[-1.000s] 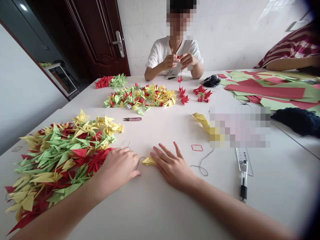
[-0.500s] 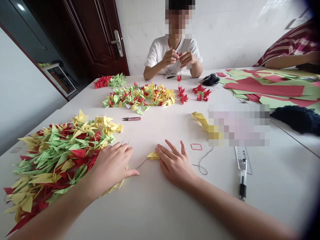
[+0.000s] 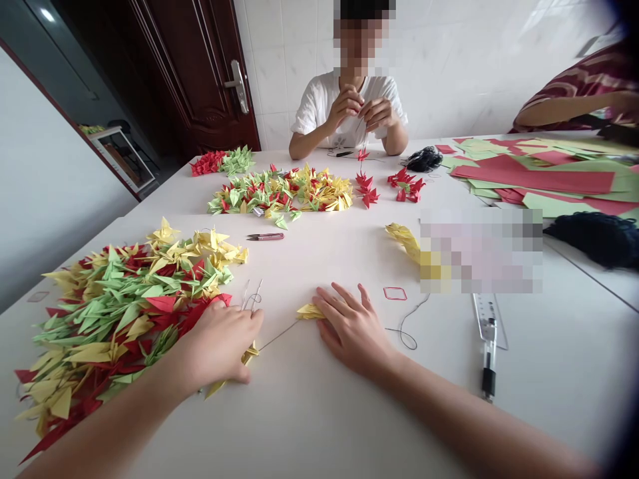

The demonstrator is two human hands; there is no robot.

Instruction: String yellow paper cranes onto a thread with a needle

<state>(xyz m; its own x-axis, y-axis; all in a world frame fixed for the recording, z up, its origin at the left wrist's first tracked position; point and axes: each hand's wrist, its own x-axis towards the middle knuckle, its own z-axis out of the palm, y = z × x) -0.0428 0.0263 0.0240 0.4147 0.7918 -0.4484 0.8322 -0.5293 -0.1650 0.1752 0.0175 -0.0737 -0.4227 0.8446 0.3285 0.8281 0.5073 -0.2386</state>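
My right hand (image 3: 352, 327) lies flat with fingers spread, its fingertips over a yellow folded paper crane (image 3: 309, 311). A dark thread (image 3: 280, 334) runs taut from that crane leftward to a folded yellow paper piece (image 3: 249, 352) beside my left hand. My left hand (image 3: 217, 342) is palm down at the right edge of a big pile of red, green and yellow paper cranes (image 3: 124, 299). Its thumb stands apart and its fingers bend downward; whatever lies under the palm is hidden. Past its fingertips a loop of thread (image 3: 253, 299) sits on the table.
Thread snips (image 3: 265, 237) lie beyond my hands. To the right are a red paper clip (image 3: 395, 293), a pen (image 3: 489, 362) on a clear ruler (image 3: 484, 313), and black yarn (image 3: 594, 238). Opposite, a person in white (image 3: 349, 113) handles red paper pieces; more cranes (image 3: 279, 191) lie between us.
My left hand has shifted down and slightly left, uncovering the thread loop and yellow paper beside it. The thread now slants lower. My right hand has stayed nearly still.
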